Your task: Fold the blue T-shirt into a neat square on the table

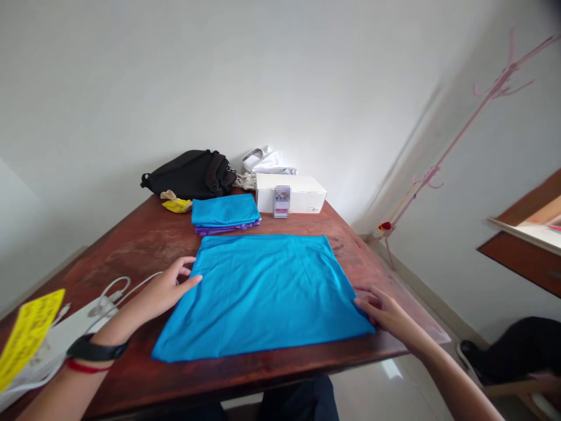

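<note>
- The left hand (163, 293) lies open with its fingers spread, the fingertips at the left edge of the flat bright-blue fabric sheet (263, 298), not visibly closed on it; a black strap wristband (97, 349) and a thin red cord bracelet (83, 367) circle that wrist
- The right hand (383, 313) is at the sheet's near right corner, fingers against the edge; whether they pinch the fabric or only touch it cannot be told from this view
- The hands are well apart, with the sheet between them
- The sheet lies flat and roughly rectangular on the table, its long axis running left to right across the person's front; the right hand is nearer its near corner, the left nearer its left edge, and no end of it clearly points anywhere
- Beneath it is a scuffed reddish-brown wooden table (131, 263)
- Beyond the sheet sits a folded blue fabric stack (225, 211) on purple fabric (228, 230), beside a white cardboard box (291, 193) with a small pixelated card (282, 200) standing against it
- Farther left are a black fabric bag (188, 173) and a crumpled yellow packet (176, 205)
- Near the left forearm lie a white cable (118, 292) and a yellow paper tag (28, 336)
</note>
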{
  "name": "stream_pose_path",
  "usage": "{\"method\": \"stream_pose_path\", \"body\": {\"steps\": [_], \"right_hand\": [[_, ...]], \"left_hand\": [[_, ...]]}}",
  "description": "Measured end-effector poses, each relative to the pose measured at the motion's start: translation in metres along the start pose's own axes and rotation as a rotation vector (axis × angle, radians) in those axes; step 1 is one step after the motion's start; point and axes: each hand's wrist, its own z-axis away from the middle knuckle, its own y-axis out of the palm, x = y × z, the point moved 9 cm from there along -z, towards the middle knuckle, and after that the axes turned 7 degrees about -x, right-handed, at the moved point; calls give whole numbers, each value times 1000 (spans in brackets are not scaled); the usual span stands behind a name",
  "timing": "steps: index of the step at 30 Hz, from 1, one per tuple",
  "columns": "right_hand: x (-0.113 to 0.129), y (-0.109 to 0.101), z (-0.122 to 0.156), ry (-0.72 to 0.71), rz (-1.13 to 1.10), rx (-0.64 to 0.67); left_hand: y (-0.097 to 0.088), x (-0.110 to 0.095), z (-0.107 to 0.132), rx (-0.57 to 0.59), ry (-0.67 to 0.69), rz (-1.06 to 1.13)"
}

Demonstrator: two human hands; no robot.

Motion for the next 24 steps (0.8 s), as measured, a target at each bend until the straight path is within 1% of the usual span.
{"method": "stream_pose_path", "body": {"steps": [2,5,8,10,11,16,18,21,24], "right_hand": [[1,1,25,1,-101,10],[-2,0,47,17,-196,-3],[-4,-5,57,19,-293,-44],[-3,-8,61,17,-360,-73],[-2,-7,63,21,-383,-64],[11,8,66,58,-387,90],[15,10,64,62,-377,96],[17,9,57,29,-321,85],[11,10,51,-10,-195,109]], "left_hand": [[-4,10,29,-41,-31,143],[-8,18,67,-106,-18,288],[-10,26,95,-157,-23,328],[-10,29,109,-162,-26,342],[-10,30,115,-165,-21,341],[-15,27,129,-213,21,305],[-13,24,131,-196,38,295],[-9,23,129,-162,51,264],[-11,25,127,-188,74,235]]}}
